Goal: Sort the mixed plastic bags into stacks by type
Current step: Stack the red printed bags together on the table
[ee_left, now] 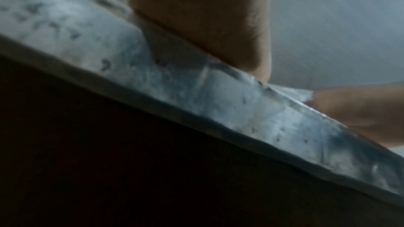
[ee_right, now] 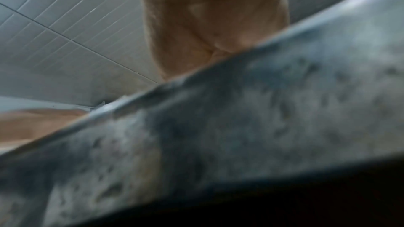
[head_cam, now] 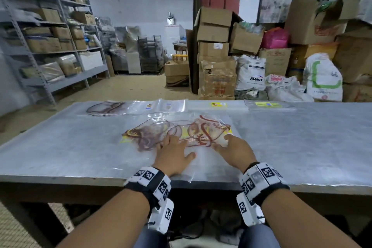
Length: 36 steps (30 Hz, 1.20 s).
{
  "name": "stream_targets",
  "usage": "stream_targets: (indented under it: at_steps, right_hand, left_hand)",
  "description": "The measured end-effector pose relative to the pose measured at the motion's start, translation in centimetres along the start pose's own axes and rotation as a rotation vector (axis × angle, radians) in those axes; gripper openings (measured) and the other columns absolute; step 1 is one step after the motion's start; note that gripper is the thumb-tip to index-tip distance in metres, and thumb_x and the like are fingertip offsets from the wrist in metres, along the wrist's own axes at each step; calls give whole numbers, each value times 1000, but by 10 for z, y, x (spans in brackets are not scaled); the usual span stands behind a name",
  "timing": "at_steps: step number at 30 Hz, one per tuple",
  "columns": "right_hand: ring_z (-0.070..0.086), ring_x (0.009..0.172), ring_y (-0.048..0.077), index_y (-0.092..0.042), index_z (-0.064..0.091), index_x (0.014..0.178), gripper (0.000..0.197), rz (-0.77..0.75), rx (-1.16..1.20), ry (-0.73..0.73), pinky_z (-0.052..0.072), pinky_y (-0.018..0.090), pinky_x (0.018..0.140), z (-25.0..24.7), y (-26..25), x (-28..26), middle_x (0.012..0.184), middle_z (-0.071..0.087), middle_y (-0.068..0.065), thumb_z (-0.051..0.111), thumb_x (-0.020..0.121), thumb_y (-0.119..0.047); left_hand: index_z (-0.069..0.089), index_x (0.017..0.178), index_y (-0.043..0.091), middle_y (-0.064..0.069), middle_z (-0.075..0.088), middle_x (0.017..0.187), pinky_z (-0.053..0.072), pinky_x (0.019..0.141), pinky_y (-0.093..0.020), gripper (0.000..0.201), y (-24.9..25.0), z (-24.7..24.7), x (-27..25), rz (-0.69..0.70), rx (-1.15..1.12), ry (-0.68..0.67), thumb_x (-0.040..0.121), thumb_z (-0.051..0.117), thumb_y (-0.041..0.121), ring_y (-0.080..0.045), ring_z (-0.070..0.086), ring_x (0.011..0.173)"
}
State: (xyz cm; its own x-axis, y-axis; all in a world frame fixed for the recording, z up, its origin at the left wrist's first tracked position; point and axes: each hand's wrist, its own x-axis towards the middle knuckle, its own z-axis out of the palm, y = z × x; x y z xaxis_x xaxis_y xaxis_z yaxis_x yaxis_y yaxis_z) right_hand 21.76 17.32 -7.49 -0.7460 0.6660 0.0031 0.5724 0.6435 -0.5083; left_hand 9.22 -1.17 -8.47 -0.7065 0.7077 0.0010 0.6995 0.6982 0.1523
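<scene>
Behind table [head_cam: 302,133], white sack [head_cam: 250,72] reads "MARLEX"; bag labels illegible.

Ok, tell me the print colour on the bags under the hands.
Dark red outlines with yellow patches on clear plastic bags; clearest in the head view.

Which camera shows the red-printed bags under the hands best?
The head view: the red-printed bags lie spread on the table under both hands. Both wrist views show mostly the table edge and blurred skin, with no print readable.

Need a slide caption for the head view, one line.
Left hand flat on mixed printed bags, right hand pinching one, sorted stacks behind.
</scene>
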Motion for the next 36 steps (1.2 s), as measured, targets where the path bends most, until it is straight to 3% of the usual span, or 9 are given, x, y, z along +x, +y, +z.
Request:
stream_targets:
  at_steps: [7,11,15,18,22,27,30,33,36]
  right_hand:
    - [54,115,33,-17,59,118,62,45,-17,183,46,42,94,28,-4,1,120,59,10,55,88,-71]
    - [53,114,31,-22,59,123,59,-15,-67,235,42,41,92,36,0,-1,122,61,5,52,90,-70]
    - [50,124,30,-26,52,141,62,-46,-20,220,41,43,99,35,1,-1,142,57,-2,55,93,-64]
    - [47,130,28,-29,43,151,63,-59,100,237,40,43,104,33,3,-3,149,53,-4,63,94,-50]
    - [55,121,24,-33,32,154,75,-83,297,253,45,46,102,35,9,0,138,62,-12,72,91,-37]
    - [61,117,22,-39,34,152,73,-67,373,266,51,46,98,41,16,7,125,69,-7,73,90,-39]
    - [64,113,18,-28,42,151,64,-75,426,296,53,42,95,41,15,6,119,72,-14,71,94,-31]
    - [64,107,10,-22,41,153,64,-73,448,281,50,29,87,37,14,4,116,73,-18,70,96,-28]
    - [64,104,7,-23,48,148,57,-70,463,269,49,24,84,35,15,4,113,73,-18,71,96,-28]
  left_hand:
    - [40,152,40,8,34,158,19,117,-48,62,-7,17,-7,87,-64,165,97,37,69,-21,21,147]
    - [49,146,42,16,40,151,24,115,-45,71,-9,19,-10,152,-133,181,87,34,79,-14,25,143]
    - [56,140,40,19,50,140,30,115,-42,85,-11,19,-16,175,-300,239,75,30,88,-8,34,135]
    - [66,130,36,18,59,130,35,113,-39,74,-13,22,-17,157,-405,299,80,40,83,-8,45,130]
    - [75,109,27,17,69,104,52,96,-30,37,-17,10,-22,148,-619,372,90,66,58,4,60,97]
    - [71,110,33,15,69,102,55,89,-34,27,-17,-50,-4,188,-434,269,92,67,53,-6,63,93]
    - [62,130,33,7,63,131,48,101,-35,49,-16,-75,25,192,-270,137,89,68,59,-14,59,117]
    - [39,155,29,4,40,159,33,105,-28,80,-21,-80,50,136,-96,-79,87,73,55,-17,41,142]
    - [44,151,22,4,51,149,36,91,-24,91,-31,-74,69,113,-92,-222,77,82,58,-13,51,120]
